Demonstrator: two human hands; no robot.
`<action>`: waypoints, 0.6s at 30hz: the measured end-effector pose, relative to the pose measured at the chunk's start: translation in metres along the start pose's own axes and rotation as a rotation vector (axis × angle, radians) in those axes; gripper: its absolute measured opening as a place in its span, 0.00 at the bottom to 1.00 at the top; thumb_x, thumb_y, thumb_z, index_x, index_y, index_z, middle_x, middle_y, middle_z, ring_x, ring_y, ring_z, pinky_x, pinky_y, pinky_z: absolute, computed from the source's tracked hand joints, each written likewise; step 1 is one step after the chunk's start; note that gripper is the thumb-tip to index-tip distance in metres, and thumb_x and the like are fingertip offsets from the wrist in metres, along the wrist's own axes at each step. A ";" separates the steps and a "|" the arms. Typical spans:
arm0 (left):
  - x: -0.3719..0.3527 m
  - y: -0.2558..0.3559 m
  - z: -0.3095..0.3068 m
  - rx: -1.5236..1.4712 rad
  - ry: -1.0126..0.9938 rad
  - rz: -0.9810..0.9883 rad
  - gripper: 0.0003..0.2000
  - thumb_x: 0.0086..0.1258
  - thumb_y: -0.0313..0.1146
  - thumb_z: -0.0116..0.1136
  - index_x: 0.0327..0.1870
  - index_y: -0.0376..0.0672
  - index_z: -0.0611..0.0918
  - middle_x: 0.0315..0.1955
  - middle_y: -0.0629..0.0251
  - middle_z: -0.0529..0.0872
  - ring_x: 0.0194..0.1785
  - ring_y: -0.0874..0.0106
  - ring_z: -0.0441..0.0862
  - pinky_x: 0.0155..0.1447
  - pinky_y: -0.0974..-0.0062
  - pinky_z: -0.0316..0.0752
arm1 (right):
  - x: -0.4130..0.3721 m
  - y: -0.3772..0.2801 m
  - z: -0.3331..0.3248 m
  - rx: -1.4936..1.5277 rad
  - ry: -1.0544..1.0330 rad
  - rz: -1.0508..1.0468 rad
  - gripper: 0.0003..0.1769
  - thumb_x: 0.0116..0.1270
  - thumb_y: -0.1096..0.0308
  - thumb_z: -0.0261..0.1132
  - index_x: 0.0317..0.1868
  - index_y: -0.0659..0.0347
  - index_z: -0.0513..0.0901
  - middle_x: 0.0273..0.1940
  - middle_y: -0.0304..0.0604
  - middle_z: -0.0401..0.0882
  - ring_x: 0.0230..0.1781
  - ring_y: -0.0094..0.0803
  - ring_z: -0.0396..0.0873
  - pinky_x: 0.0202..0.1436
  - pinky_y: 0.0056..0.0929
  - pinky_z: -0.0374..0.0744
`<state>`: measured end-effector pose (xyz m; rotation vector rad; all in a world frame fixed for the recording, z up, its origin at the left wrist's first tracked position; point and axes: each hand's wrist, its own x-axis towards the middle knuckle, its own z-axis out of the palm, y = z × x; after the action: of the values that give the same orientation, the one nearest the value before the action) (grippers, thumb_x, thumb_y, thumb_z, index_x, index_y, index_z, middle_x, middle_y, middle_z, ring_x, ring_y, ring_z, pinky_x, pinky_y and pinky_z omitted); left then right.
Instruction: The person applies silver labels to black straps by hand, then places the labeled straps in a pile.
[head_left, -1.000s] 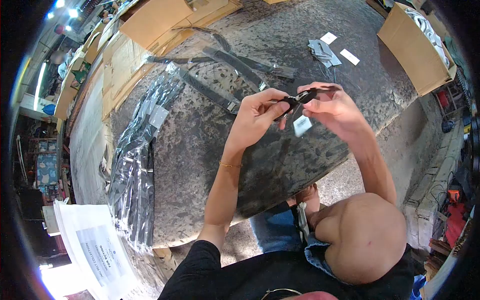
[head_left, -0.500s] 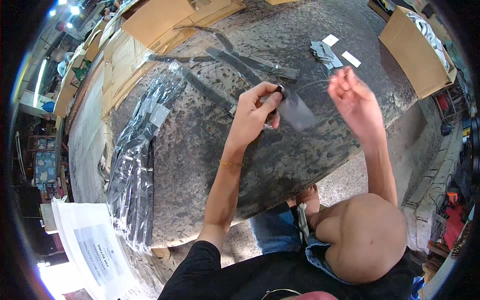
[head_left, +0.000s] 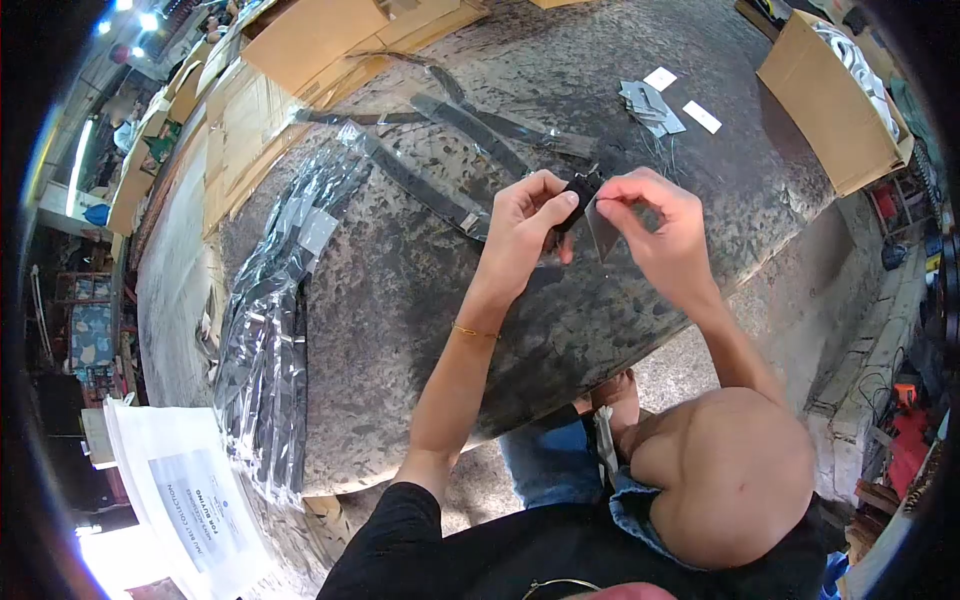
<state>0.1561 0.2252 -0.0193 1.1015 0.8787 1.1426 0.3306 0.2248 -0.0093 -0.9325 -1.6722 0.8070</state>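
Left hand [head_left: 522, 235] grips black strap [head_left: 583, 188]; right hand [head_left: 672, 245] pinches grey tag [head_left: 602, 238]. Plastic-wrapped bundle [head_left: 268, 375] lies left; loose tags [head_left: 650, 108] beyond hands; carton [head_left: 818, 112] far right.

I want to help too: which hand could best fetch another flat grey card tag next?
Probably the right hand, once free: it's nearer the flat grey card tags, while the left hand grips a black strap-like piece.
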 end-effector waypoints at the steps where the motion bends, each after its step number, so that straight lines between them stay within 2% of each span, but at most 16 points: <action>1: 0.000 0.000 0.000 -0.001 0.001 0.000 0.07 0.69 0.31 0.53 0.31 0.38 0.76 0.22 0.69 0.78 0.18 0.79 0.73 0.23 0.81 0.68 | 0.000 -0.002 0.000 -0.063 0.019 -0.050 0.07 0.58 0.80 0.66 0.37 0.67 0.81 0.33 0.44 0.81 0.33 0.29 0.79 0.37 0.27 0.77; 3: 0.000 0.000 0.003 -0.039 -0.001 0.021 0.08 0.69 0.31 0.55 0.29 0.39 0.75 0.21 0.70 0.77 0.19 0.79 0.73 0.22 0.80 0.68 | 0.001 -0.003 0.001 -0.127 0.038 -0.099 0.07 0.57 0.80 0.67 0.37 0.66 0.81 0.33 0.46 0.81 0.32 0.32 0.80 0.36 0.28 0.77; 5: -0.001 0.000 0.006 -0.043 0.012 0.034 0.09 0.68 0.31 0.56 0.28 0.39 0.75 0.21 0.70 0.76 0.19 0.80 0.73 0.22 0.80 0.69 | 0.002 -0.002 0.004 -0.260 0.103 -0.318 0.08 0.55 0.82 0.67 0.36 0.65 0.80 0.33 0.47 0.80 0.32 0.39 0.79 0.35 0.30 0.77; 8: -0.002 -0.001 0.011 -0.024 0.038 0.053 0.09 0.67 0.31 0.59 0.27 0.40 0.74 0.20 0.71 0.76 0.20 0.81 0.73 0.22 0.81 0.69 | 0.002 -0.004 0.007 -0.314 0.140 -0.396 0.09 0.53 0.83 0.67 0.35 0.65 0.79 0.33 0.47 0.80 0.31 0.41 0.79 0.35 0.31 0.77; 18: -0.002 -0.006 0.009 -0.178 0.024 0.075 0.09 0.65 0.28 0.63 0.26 0.40 0.75 0.22 0.71 0.78 0.20 0.83 0.73 0.21 0.83 0.69 | 0.002 0.000 0.007 -0.222 0.198 -0.460 0.08 0.50 0.84 0.69 0.31 0.65 0.82 0.30 0.44 0.83 0.30 0.36 0.79 0.35 0.28 0.77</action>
<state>0.1654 0.2210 -0.0234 0.9835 0.7437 1.2731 0.3234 0.2259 -0.0101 -0.7063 -1.7297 0.2170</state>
